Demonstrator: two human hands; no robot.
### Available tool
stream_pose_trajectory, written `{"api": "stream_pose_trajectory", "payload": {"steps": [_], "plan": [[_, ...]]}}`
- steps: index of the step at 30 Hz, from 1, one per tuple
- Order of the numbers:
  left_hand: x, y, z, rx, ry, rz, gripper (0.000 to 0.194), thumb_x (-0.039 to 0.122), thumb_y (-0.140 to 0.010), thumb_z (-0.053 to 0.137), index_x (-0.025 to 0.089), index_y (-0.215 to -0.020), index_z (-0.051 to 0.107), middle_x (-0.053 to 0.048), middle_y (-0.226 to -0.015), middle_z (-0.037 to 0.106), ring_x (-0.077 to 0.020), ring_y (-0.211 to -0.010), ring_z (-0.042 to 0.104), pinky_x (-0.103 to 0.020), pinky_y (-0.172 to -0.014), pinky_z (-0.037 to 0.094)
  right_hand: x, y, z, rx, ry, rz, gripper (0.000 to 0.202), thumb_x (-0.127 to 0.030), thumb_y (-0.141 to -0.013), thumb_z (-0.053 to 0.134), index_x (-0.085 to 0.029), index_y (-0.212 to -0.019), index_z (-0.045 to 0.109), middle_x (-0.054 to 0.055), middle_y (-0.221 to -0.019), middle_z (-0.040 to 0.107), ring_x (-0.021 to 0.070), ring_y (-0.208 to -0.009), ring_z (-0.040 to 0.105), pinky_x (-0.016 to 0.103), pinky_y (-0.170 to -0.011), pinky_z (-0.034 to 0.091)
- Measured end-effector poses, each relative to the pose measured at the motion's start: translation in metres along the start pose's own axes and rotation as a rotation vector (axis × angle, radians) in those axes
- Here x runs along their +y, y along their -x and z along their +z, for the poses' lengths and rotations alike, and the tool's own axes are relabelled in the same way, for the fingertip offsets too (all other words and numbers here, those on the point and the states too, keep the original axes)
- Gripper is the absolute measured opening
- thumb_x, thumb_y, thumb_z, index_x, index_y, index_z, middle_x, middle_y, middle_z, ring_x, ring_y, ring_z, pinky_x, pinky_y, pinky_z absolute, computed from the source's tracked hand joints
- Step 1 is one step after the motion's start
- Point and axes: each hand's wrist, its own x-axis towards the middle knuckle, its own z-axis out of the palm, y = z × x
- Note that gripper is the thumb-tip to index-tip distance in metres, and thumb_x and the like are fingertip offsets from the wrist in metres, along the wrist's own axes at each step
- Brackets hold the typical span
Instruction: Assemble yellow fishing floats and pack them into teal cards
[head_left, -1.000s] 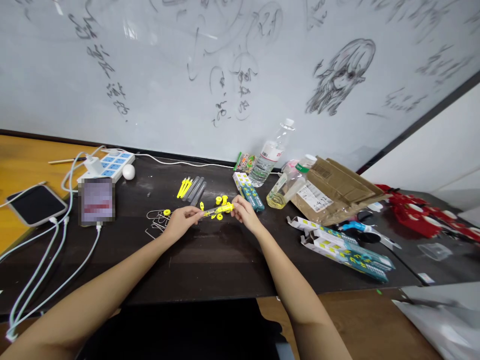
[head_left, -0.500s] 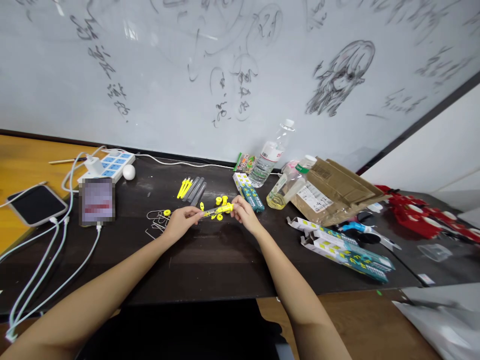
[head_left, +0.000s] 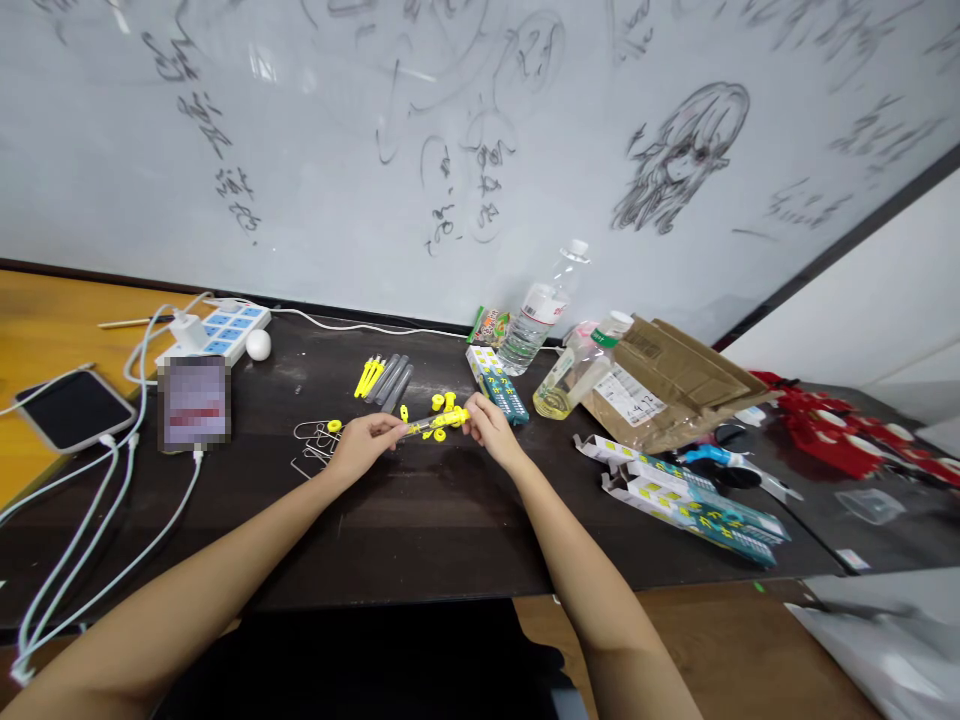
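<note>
My left hand (head_left: 366, 446) pinches the left end of a slim, pen-shaped tool with a clear barrel and yellow parts (head_left: 453, 418). On its yellow right end, the fingers of my right hand (head_left: 490, 428) are closed. The tool lies nearly level between both hands, just above the dark table; fingertips hide its two ends. Small yellow caps (head_left: 440, 435) sit right behind it. Farther back are yellow-sleeved rods (head_left: 369, 377) beside several dark, see-through tubes (head_left: 396, 380). Bent metal clips (head_left: 309, 452) and a yellow ring (head_left: 334, 426) lie left of my left hand.
A printed box (head_left: 499, 385), a water bottle (head_left: 534, 322) and a bottle of yellow liquid (head_left: 581, 368) stand behind my right hand. Rightward lie a cardboard parcel (head_left: 667, 370), opened boxes (head_left: 697, 515) and scissors (head_left: 739, 465). Cables, a power strip (head_left: 217, 330) and a phone (head_left: 75, 410) occupy the left.
Almost nothing differs. The right end of the tool and the fingers of my right hand have shifted very slightly; both hands keep their hold.
</note>
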Motion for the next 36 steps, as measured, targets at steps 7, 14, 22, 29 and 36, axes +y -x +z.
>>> {"api": "stream_pose_trajectory", "payload": {"steps": [7, 14, 22, 29, 36], "plan": [[-0.0015, 0.0000, -0.0006, -0.017, -0.022, -0.001, 0.030, 0.045, -0.075, 0.063, 0.016, -0.080, 0.069, 0.000, -0.059, 0.063, -0.0127, -0.057, 0.057, -0.023, -0.061, 0.044, 0.0033, -0.0016, 0.0004, -0.002, 0.075, 0.009, 0.041, -0.053, -0.090, 0.040, -0.020, -0.065, 0.042, -0.002, -0.057, 0.051, 0.0079, -0.045, 0.038, 0.021, -0.042, 0.029], [-0.0041, -0.0008, -0.0007, -0.019, -0.022, 0.010, 0.031, 0.046, -0.076, 0.062, 0.016, -0.082, 0.070, 0.000, -0.062, 0.064, -0.0136, -0.058, 0.058, -0.024, -0.061, 0.044, 0.0005, 0.0004, 0.0003, -0.004, 0.006, -0.011, 0.030, -0.049, -0.089, 0.043, -0.021, -0.076, 0.042, -0.004, -0.060, 0.053, 0.0083, -0.046, 0.039, 0.020, -0.042, 0.029], [-0.0042, -0.0007, -0.0008, -0.025, -0.027, 0.000, 0.032, 0.047, -0.076, 0.063, 0.016, -0.082, 0.070, 0.000, -0.061, 0.064, -0.0129, -0.058, 0.058, -0.024, -0.062, 0.043, 0.0047, -0.0015, 0.0002, -0.001, 0.083, -0.002, 0.042, -0.053, -0.090, 0.038, -0.020, -0.065, 0.042, -0.002, -0.058, 0.051, 0.0080, -0.045, 0.038, 0.021, -0.042, 0.029], [-0.0043, -0.0006, -0.0007, -0.023, -0.019, 0.002, 0.033, 0.047, -0.076, 0.062, 0.016, -0.081, 0.069, 0.000, -0.061, 0.064, -0.0127, -0.057, 0.057, -0.023, -0.061, 0.043, 0.0026, 0.0000, 0.0005, -0.012, 0.005, -0.006, 0.024, -0.043, -0.089, 0.043, -0.021, -0.078, 0.042, -0.004, -0.059, 0.053, 0.0080, -0.045, 0.040, 0.019, -0.042, 0.030], [-0.0043, -0.0006, -0.0003, -0.021, -0.025, 0.011, 0.031, 0.046, -0.076, 0.063, 0.016, -0.081, 0.070, 0.000, -0.061, 0.064, -0.0132, -0.058, 0.058, -0.024, -0.062, 0.045, 0.0043, -0.0010, 0.0005, 0.022, 0.097, 0.006, 0.044, -0.054, -0.090, 0.036, -0.020, -0.064, 0.043, -0.002, -0.056, 0.049, 0.0086, -0.046, 0.039, 0.021, -0.042, 0.029]]}}
